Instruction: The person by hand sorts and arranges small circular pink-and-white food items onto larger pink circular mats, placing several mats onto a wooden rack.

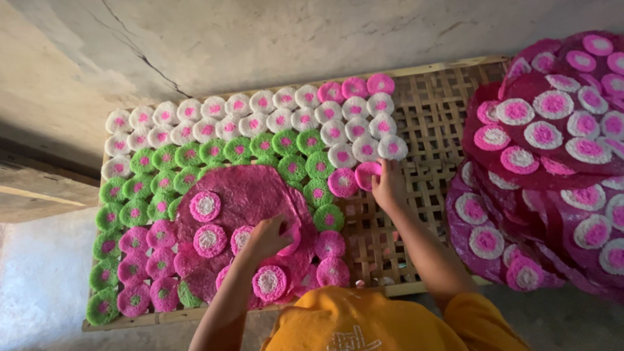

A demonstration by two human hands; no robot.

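In the head view, a woven bamboo tray (448, 117) is seen lying against a cracked wall (195, 45), its long axis running left to right. Its left part is covered by rows of small round discs: white ones with pink centres (260, 114) at the far edge, green ones (195, 156) below them, pink ones (153, 260) at the near left corner. The tray's right part is bare lattice.

A pink disc (365, 174) is pinched by the right hand (389, 185) and is held at the end of a row, just beside another pink disc (342, 182) and touching the lattice or nearly so; which cannot be told. The bare lattice lies directly right of this hand, so it is the nearer one to the unfilled part.

The left hand (268, 237) is curled over a large magenta sheet (250, 195) that rests on top of the discs near the tray's middle. Its fingers are bent down on a small disc (291, 242) at the sheet's near edge; whether it is gripped cannot be told.

At the right, well apart from both hands, a stack of magenta sheets (552, 169) studded with pink-and-white discs is seen.

No packages, labels or signs are visible.
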